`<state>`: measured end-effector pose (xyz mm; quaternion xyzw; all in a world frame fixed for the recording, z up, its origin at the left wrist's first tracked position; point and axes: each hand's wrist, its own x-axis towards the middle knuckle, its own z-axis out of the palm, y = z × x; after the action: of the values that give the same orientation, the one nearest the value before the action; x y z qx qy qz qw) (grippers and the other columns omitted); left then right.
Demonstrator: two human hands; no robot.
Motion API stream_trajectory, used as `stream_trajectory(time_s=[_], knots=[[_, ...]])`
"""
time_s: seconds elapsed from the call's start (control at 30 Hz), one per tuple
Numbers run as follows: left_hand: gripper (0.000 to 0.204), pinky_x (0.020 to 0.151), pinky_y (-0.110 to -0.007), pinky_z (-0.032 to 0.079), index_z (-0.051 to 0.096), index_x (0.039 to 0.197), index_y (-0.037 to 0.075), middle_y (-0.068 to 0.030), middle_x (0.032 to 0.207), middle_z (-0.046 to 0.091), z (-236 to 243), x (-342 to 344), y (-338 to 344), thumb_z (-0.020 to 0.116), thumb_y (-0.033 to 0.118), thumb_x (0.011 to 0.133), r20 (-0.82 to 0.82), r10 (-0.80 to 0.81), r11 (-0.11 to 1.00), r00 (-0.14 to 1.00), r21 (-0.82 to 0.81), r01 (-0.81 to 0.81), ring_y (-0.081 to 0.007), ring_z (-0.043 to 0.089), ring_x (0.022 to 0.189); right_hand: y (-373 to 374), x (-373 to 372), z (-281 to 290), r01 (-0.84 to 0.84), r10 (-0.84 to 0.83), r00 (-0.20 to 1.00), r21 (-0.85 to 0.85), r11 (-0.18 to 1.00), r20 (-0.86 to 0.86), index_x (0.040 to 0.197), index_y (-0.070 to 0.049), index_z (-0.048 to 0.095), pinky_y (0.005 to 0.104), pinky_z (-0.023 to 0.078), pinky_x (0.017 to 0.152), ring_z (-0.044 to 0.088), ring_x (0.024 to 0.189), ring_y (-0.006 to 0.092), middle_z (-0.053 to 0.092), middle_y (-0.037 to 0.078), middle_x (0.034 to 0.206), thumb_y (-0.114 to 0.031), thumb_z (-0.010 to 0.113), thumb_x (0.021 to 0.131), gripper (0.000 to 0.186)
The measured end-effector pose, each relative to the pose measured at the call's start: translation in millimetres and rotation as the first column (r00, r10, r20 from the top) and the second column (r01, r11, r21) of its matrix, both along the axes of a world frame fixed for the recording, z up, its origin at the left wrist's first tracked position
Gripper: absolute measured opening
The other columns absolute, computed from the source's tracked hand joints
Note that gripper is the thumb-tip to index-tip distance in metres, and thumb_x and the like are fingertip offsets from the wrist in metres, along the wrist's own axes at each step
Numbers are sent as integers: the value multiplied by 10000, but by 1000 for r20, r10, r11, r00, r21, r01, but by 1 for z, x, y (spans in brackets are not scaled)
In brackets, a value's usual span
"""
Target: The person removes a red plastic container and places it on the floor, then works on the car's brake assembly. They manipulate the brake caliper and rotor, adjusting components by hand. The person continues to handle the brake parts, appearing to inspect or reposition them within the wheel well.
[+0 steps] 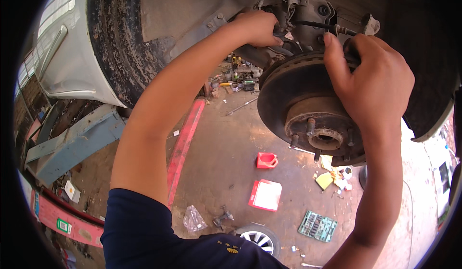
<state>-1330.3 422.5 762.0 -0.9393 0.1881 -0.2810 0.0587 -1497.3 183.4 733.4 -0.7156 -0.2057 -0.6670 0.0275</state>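
A brake disc [279,93] with a rusty hub [303,112] and bare wheel studs hangs in the wheel arch. My left hand [259,28] reaches behind it beside the strut [308,13], fingers curled around something I cannot make out. Over the disc's upper right edge is my right hand [373,78]. Its thumb points up along the back of the disc, and its bent fingers are mostly hidden behind the palm. A black hose [315,25] with a metal fitting runs between the strut and my right hand.
Left are the car's pale body panel [72,66], wheel-arch liner [115,38] and a blue lift arm [77,141]. On the floor below lie a red jug [267,160], a red-and-white box [265,195], a green socket set [317,226] and a wheel [260,238].
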Motion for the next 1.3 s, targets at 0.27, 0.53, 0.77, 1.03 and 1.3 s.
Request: stream_trajectory(time_s=[0.27,0.53,0.77,1.03,1.3], knots=[[322,807,-479,572,761,994,52,-141,959,750,2,-39,-21,725,362,915,-74,119,979,990,173,-105,-351,721,951,-2,-6,3,3,-4,998,-12,1000,-65,713,-19,651,406,438,550,586,587,360,577,153,657,-350,746,914,399],[330,744,-426,547,779,1031,76,-115,955,738,0,-64,25,725,380,914,9,-124,987,992,-101,125,-282,718,874,-2,-7,2,-5,6,995,17,1000,-99,710,-18,643,415,442,558,584,596,368,576,156,660,-346,738,917,399],[318,817,-454,548,737,1067,44,-113,1044,720,-13,-56,17,745,316,902,379,-215,935,900,-185,302,-359,692,963,2,-7,3,-2,3,997,22,1000,-79,676,-32,619,423,439,541,585,589,359,573,138,647,-349,744,895,405],[222,863,-389,525,658,1057,-4,-153,1058,657,-26,-41,-12,725,170,935,642,-371,590,671,-395,704,-368,650,986,6,-8,-1,-18,18,1000,12,1000,-7,626,-69,572,427,433,513,585,569,321,574,88,628,-302,764,848,375],[277,804,-329,514,670,972,5,-124,923,663,14,-38,-25,841,196,867,721,-392,517,572,-342,785,-233,654,860,22,-16,-11,-8,8,1000,-2,1000,-2,583,-79,573,406,460,515,592,540,290,549,72,587,-303,781,770,359]])
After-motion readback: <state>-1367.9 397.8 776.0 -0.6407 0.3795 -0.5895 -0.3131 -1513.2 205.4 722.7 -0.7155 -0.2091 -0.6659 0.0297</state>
